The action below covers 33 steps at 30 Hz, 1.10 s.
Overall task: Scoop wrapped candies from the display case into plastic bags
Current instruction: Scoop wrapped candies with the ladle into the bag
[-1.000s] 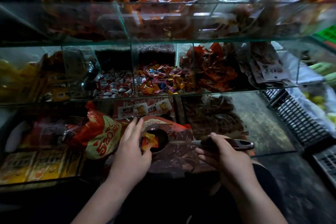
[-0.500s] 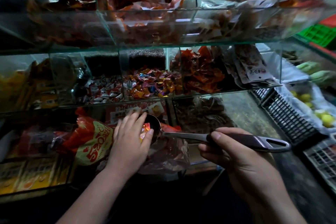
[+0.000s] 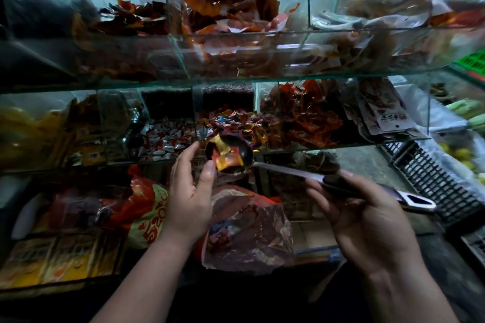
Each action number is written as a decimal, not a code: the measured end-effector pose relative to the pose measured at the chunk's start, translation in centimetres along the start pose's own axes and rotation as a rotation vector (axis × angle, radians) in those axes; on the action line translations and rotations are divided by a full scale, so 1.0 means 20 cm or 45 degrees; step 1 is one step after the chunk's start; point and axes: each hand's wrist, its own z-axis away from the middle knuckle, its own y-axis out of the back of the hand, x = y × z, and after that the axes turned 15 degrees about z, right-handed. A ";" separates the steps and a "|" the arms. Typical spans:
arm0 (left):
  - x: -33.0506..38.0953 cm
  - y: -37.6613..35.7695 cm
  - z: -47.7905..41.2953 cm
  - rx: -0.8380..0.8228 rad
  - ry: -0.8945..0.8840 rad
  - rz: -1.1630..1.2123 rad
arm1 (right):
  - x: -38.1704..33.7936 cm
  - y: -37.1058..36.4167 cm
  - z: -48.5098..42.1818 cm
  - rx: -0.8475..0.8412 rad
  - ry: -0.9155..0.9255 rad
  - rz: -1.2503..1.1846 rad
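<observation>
My right hand (image 3: 367, 217) grips the dark handle of a metal scoop (image 3: 245, 152). The scoop's bowl is held level in front of the middle shelf, with a few orange and red wrapped candies (image 3: 227, 161) in it. My left hand (image 3: 189, 202) is cupped against the bowl's left side, fingers relaxed, thumb by the candies. Below the scoop lies a crumpled clear plastic bag (image 3: 252, 233) with some candies inside. Behind the scoop, a glass compartment holds a heap of colourful wrapped candies (image 3: 236, 123).
A compartment of white and red candies (image 3: 168, 139) sits left of the colourful ones, and red packets (image 3: 309, 118) sit to the right. A red printed bag (image 3: 147, 212) lies by my left wrist. A glass shelf edge (image 3: 315, 75) runs overhead. A black crate (image 3: 433, 181) stands at the right.
The scoop has risen from just over the plastic bag to the level of the middle shelf. My left hand went up with it, staying beside the bowl.
</observation>
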 end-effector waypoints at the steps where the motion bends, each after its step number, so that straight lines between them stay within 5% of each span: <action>1: -0.01 0.01 0.00 0.010 0.022 0.002 | 0.01 -0.04 -0.05 -0.005 0.022 -0.026; 5: -0.02 0.02 -0.02 0.005 0.108 -0.006 | 0.12 -0.27 -0.34 0.049 0.205 0.086; 8: -0.02 0.02 -0.02 0.023 0.144 0.030 | 0.26 -0.40 -0.56 0.102 0.497 0.771; 16: -0.04 0.02 0.00 0.054 0.134 0.062 | 0.25 -0.42 -0.63 -0.358 1.344 1.807; 23: -0.04 -0.02 -0.01 -0.028 0.161 -0.007 | 0.19 -0.28 -0.19 -0.207 1.453 1.465; 29: 0.01 -0.04 0.04 -0.070 0.099 -0.046 | 0.10 -0.16 0.19 -0.104 1.200 1.114; 33: -0.02 0.00 0.17 0.057 0.001 -0.074 | 0.04 -0.01 0.22 -0.075 0.826 1.044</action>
